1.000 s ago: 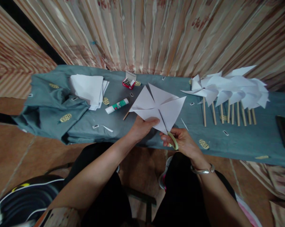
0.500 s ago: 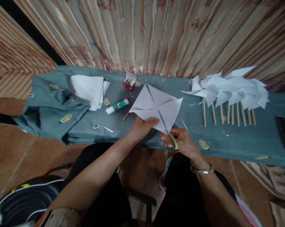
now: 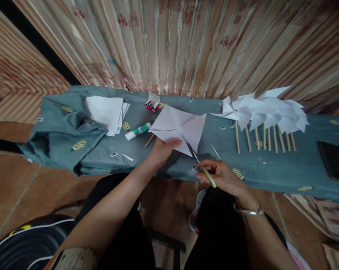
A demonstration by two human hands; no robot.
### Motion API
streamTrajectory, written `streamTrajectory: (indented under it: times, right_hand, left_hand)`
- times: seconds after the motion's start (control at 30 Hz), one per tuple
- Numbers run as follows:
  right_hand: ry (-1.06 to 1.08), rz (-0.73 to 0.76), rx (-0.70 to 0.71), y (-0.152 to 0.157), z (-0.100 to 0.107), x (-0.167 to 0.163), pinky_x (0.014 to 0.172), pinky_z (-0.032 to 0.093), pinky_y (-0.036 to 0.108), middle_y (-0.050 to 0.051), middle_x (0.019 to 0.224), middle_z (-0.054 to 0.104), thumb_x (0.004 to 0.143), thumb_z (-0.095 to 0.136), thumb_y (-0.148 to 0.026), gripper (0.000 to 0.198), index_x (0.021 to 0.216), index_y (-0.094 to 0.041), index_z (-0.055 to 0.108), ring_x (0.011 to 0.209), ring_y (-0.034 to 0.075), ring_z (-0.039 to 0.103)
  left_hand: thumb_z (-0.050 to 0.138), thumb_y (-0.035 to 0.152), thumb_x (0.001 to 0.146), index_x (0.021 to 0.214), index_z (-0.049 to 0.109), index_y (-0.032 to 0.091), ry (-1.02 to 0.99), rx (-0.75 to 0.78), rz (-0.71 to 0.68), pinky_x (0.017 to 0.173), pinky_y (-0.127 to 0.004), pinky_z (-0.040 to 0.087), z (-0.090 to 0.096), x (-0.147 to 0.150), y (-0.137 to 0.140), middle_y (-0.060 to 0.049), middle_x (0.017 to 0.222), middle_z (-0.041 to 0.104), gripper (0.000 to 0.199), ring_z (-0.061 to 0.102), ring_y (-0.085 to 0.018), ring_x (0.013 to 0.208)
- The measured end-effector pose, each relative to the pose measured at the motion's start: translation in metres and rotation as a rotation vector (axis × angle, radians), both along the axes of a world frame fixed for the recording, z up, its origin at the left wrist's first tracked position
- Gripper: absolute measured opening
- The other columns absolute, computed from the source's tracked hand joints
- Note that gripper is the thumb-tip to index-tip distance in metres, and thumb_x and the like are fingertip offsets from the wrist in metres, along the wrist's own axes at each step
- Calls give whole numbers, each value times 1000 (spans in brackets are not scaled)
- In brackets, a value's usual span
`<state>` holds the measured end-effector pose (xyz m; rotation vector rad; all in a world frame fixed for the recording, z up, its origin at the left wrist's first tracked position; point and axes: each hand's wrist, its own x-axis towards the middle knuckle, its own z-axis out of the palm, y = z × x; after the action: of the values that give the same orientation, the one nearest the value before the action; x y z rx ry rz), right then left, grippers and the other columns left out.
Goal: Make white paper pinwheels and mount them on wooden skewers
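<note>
The left hand (image 3: 163,150) clamps the slit paper square (image 3: 175,120) over the surface (image 3: 278,172), apparently to steady it against the scissors (image 3: 196,158) that the right hand (image 3: 218,174) grips, blades along a slit

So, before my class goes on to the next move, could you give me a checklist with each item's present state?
1. White square sheet of cut paper held by the left hand: ok, thumb on top.
2. Scissors with pale green handles in the right hand: ok.
3. Blades well clear of the left-hand fingers: cannot tell; the tips lie close to the thumb, and the fingers beneath are hidden.
4. Open red-and-white box of small metal pieces away from both hands: ok.
5. Thin white paper scrap tidied away: not ok, it lies on the grey-green cloth.
</note>
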<state>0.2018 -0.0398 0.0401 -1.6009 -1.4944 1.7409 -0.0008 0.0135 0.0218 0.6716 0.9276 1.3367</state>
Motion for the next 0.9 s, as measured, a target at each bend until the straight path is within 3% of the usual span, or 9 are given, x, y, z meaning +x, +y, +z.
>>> streamTrajectory:
  times: [0.1,0.23,0.43,0.63,0.9]
  right_hand:
    - [-144,4,155,-3,-4,20,49,38,23,-4,62,63,67,78,-56,48,95,-18,68,51,11,52]
    - [-326,-88,324,-4,-6,40,55,45,27,1,70,70,70,73,-61,57,106,-17,66,60,17,62]
    - [-995,-225,571,4,-2,41,66,49,35,12,82,75,86,59,-51,48,116,-15,64,80,30,72]
    - [-1272,-140,578,16,4,32,66,49,36,18,81,75,89,57,-43,48,124,-10,60,79,33,73]
    - [-1336,-51,551,24,10,28,69,49,36,19,82,74,90,55,-39,44,122,-10,61,83,34,73]
  left_hand:
    - [83,18,52,105,66,17,0,12,5,91,-38,50,-3,-1,1,-3,92,74,56,68,-19,87]
    - [84,19,48,106,66,16,36,-27,11,94,-41,49,-8,2,0,-4,93,74,60,68,-21,90]
    - [86,19,46,95,69,15,106,-80,-79,101,-44,46,-15,11,-7,-8,101,75,52,67,-26,102]
    - [86,22,49,93,69,15,182,-70,-146,101,-44,47,-11,5,-10,-7,99,76,48,69,-26,100]
    - [86,20,47,90,66,15,299,-4,-146,91,-41,52,-7,-23,-6,-6,92,75,47,69,-25,92]
